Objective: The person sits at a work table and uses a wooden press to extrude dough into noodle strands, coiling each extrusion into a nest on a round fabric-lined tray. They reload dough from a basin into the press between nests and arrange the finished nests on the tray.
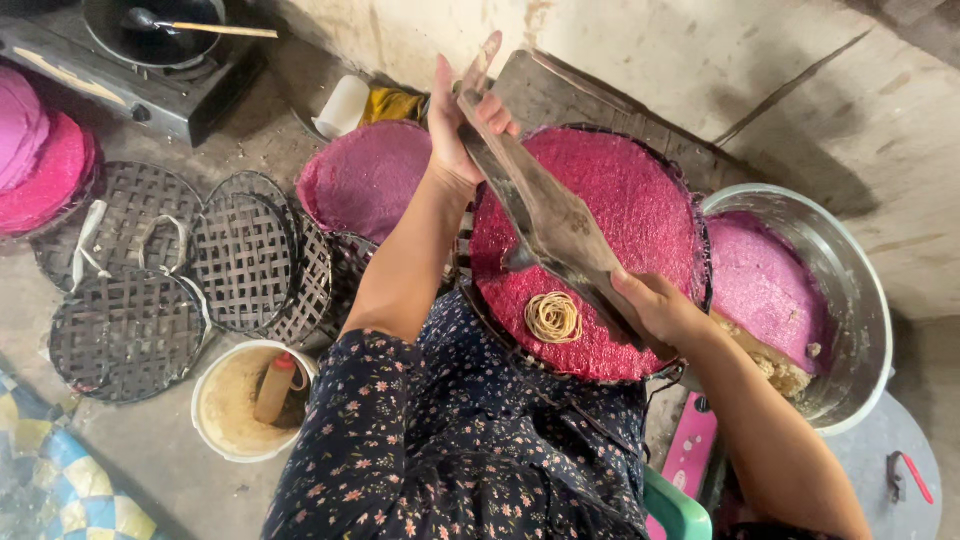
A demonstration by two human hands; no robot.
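A long, flat metal blade [545,215], dull grey and worn, lies slanted across the round woven tray [690,215], just above its bright pink layer [640,200]. A coil of pale string [553,317] rests on that layer near the tray's lower edge.

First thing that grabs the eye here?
The bright pink disc on a woven tray at centre, with a long metal blade held across it by the left hand at the far end and the right hand at the near end. A steel basin of purple dough sits right; dark woven trays lie stacked left.
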